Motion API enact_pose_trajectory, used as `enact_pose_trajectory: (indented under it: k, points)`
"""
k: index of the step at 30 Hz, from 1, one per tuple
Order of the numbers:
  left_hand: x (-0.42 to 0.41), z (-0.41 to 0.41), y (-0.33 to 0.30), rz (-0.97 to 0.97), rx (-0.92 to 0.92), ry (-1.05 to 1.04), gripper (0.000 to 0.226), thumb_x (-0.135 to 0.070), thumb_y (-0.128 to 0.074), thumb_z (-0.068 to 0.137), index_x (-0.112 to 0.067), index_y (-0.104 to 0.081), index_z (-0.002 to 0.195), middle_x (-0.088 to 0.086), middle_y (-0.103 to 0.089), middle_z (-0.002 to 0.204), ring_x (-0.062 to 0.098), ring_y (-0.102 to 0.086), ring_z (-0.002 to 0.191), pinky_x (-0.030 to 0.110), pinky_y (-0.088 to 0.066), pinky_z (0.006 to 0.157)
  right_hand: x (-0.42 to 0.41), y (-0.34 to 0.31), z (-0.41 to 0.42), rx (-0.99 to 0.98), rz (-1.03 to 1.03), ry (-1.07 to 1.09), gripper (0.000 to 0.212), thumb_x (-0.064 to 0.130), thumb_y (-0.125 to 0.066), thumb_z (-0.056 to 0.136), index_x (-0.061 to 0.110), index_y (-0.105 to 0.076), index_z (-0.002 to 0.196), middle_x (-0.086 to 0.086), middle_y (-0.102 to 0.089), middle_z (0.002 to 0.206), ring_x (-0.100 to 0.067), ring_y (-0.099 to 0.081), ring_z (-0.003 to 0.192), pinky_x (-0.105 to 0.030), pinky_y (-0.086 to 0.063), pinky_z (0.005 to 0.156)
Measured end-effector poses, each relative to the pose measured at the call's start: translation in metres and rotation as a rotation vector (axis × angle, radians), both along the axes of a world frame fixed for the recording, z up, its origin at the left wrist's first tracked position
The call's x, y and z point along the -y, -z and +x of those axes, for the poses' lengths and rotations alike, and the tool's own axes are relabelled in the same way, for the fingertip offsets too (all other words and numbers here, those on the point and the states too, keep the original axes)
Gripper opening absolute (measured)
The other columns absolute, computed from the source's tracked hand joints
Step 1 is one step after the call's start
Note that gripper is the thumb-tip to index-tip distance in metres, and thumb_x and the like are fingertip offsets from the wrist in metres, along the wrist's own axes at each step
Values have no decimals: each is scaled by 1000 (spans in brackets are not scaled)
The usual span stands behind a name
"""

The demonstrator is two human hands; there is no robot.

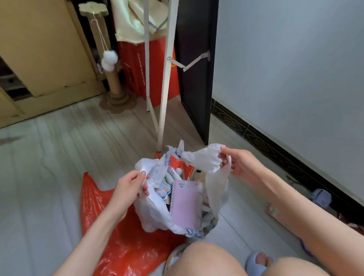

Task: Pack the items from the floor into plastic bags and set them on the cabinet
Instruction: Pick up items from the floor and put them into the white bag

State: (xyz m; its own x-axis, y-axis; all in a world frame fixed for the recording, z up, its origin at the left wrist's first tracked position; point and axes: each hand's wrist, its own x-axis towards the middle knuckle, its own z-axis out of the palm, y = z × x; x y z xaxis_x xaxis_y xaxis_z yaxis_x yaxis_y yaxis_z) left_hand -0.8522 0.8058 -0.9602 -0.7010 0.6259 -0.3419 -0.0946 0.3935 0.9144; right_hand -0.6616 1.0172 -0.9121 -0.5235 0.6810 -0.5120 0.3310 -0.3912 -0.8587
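a white plastic bag was held open on the floor, just in front of the person's bare knees. its left handle was pinched between the thumb and curled fingers of the left hand. its right handle was lifted higher and gripped by the right hand, whose fingers were curled round the bunched plastic. both handles were drawn apart, so the mouth of the bag stood wide.

inside the bag a pink spiral notebook was seen standing on edge against the near right wall. beside it, toward the left, small blue and white items were packed; what they were could not be told. an orange carton was lodged at the far side of the opening, with pale tubes just below it.

a red plastic bag was spread flat on the floor, partly under the white bag and under the left forearm. a blue slipper was worn on the foot seen between the knees.

farther back, a yellow cabinet was seen at the left, with a cardboard scratching post beside it and a red box behind white frame legs. a dark panel was leaned by the grey wall.
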Motion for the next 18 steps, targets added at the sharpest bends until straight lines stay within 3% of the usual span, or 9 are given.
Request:
enact_pose_trajectory:
  k: [4, 8, 12, 18]
  points:
    - [-8, 24, -41, 203, -73, 89, 24, -17, -51, 93, 3, -59, 84, 4, -52, 59, 8, -48, 43, 16, -42, 47, 17, -10, 43, -1, -22, 19, 30, 35, -52, 91, 10, -66, 82, 4, -40, 55, -9, -41, 43, -20, -31, 51]
    - [-11, 37, -38, 190, -180, 86, 23, -18, -53, 92, 0, -64, 82, 0, -51, 53, 7, -43, 39, 13, -40, 45, 29, -8, 60, -1, 71, -18, 35, 34, -51, 92, 3, -67, 98, 3, -28, 51, -10, -31, 43, -24, -31, 51]
    - [-23, 42, -19, 129, -188, 127, 25, -18, -56, 90, -12, -64, 67, 0, -53, 54, 8, -42, 38, 15, -43, 46, 23, 10, 59, -126, 42, -93, 28, 28, -51, 92, 6, -67, 92, 2, -34, 46, -12, -37, 43, -24, -36, 52]
    - [-72, 49, 25, 31, -116, 69, 26, -20, -56, 90, -1, -65, 76, -6, -49, 49, 9, -37, 39, 21, -37, 45, -8, 56, 57, -116, -80, -201, 27, 27, -45, 94, 10, -57, 77, 6, -32, 41, -11, -33, 38, -20, -35, 46]
